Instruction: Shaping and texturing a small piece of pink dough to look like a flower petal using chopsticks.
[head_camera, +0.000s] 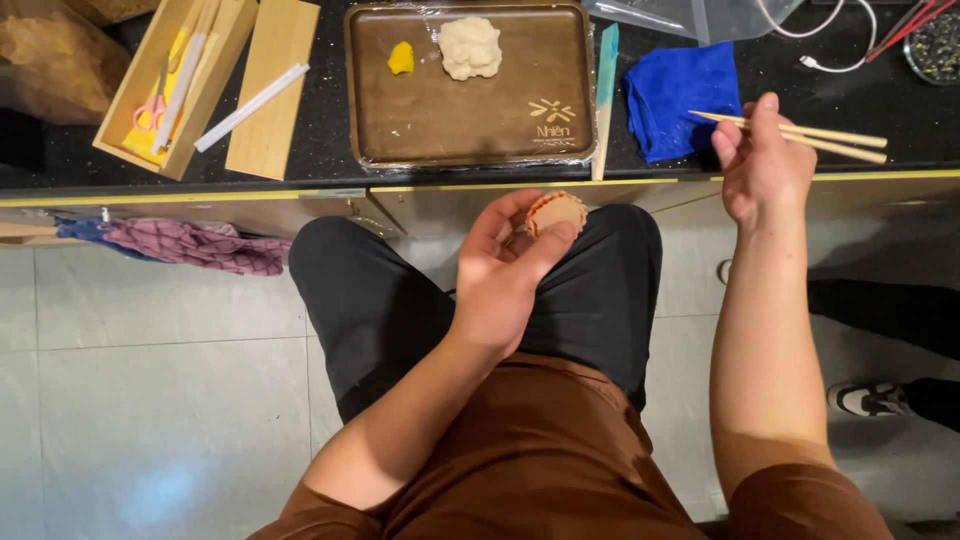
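My left hand (508, 268) holds a small round piece of dough (556, 211), tan with a reddish ridged rim, above my lap. My right hand (762, 160) is raised at the counter's edge and grips a pair of thin wooden sticks (830, 137) that point right. On the black counter lies a brown tray (400, 120) wrapped in clear film; on it sit a white lump of dough (470, 46) and a small yellow lump (400, 57).
A blue cloth (678, 92) lies right of the tray, a teal strip (605, 95) beside it. At left stands an open wooden box (140, 120) with pink scissors (152, 106), its lid (272, 85) and a white stick. A purple cloth (190, 245) hangs below. Someone's shoe (868, 398) is on the tiled floor.
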